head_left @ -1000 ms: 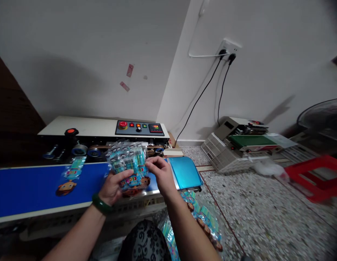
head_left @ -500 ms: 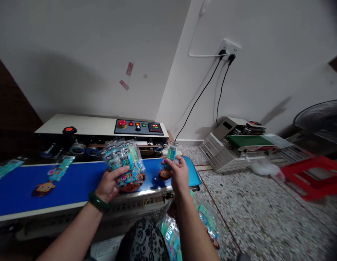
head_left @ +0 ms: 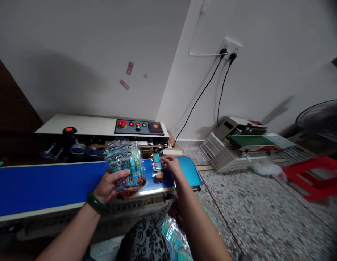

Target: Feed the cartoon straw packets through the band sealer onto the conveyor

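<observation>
My left hand (head_left: 110, 183) is wrapped round a thick stack of clear plastic packets (head_left: 125, 168), with the thumb across the front. Each packet shows a light-blue printed card, and brown cartoon heads are at the lower end. My right hand (head_left: 171, 166) has its fingertips closed at the right edge of a single packet (head_left: 157, 167). That packet is upright in the view, over the right part of the blue conveyor belt (head_left: 49, 181), its cartoon head toward me. Behind the belt stands a band sealing machine (head_left: 84, 125) with a control panel.
More packets (head_left: 172, 235) lie in a heap below the belt, beside my knee. To the right, a white crate (head_left: 214, 152) is next to a second small machine (head_left: 244, 134) with a green belt. A red plastic frame (head_left: 312, 177) rests on the speckled floor.
The packets on the left of the belt have travelled left, almost out of view. My right hand has shifted slightly left with its packet. My left hand keeps the stack.
</observation>
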Available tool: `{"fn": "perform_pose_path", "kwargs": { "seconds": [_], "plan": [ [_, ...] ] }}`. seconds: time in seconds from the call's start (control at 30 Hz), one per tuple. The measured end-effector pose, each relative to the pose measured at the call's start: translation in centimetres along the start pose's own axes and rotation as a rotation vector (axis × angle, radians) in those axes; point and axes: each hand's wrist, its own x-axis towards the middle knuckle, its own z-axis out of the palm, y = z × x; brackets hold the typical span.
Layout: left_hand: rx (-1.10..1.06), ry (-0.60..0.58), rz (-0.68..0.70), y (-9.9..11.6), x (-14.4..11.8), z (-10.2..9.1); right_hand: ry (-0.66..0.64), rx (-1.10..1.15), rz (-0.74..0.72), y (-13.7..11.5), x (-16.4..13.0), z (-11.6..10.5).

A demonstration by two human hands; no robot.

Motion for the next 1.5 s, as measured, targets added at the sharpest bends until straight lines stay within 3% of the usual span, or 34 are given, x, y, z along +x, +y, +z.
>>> {"fn": "perform_pose_path", "kwargs": {
  "seconds": [0.1, 0.23, 0.33, 0.43, 0.67, 0.87, 1.03, 1.2, 1.3, 1.43, 1.5],
  "plan": [
    [0.032, -0.005, 0.051, -0.4, 0.2, 0.1, -0.008, -0.034, -0.157, -1.0, -2.6, 1.9],
    [0.073, -0.052, 0.07, -1.1, 0.4, 0.4, -0.202, -0.127, -0.315, -2.0, -6.0, 4.5],
    [0.056, -0.03, 0.072, -1.5, 0.4, 0.7, -0.157, -0.022, -0.361, -2.0, -6.7, 5.5],
    [0.039, 0.016, 0.053, -1.7, 0.5, 0.8, -0.112, 0.095, -0.335, -1.5, -6.5, 5.8],
    [0.047, 0.002, 0.045, -1.9, 0.6, 1.0, -0.09, 0.016, -0.31, -0.8, -6.4, 5.8],
    [0.045, 0.014, 0.041, -1.8, 0.5, 1.3, -0.068, 0.307, -0.243, -0.5, -6.7, 6.1],
    [0.052, -0.045, 0.024, -1.9, 0.3, 1.3, -0.105, 0.157, -0.209, -0.4, -6.5, 5.6],
    [0.024, -0.046, 0.035, -2.0, 0.5, 1.3, -0.145, 0.334, -0.108, -0.9, -6.5, 5.5],
    [0.023, -0.059, 0.016, -2.0, 0.5, 1.3, -0.127, 0.268, -0.144, -0.9, -6.5, 5.4],
    [0.051, -0.099, -0.01, -2.1, 0.3, 1.4, -0.194, 0.107, -0.171, -0.9, -6.5, 5.1],
    [0.053, -0.091, -0.013, -2.2, 0.2, 1.5, -0.152, 0.074, -0.219, -0.8, -6.6, 5.1]
  ]
}}
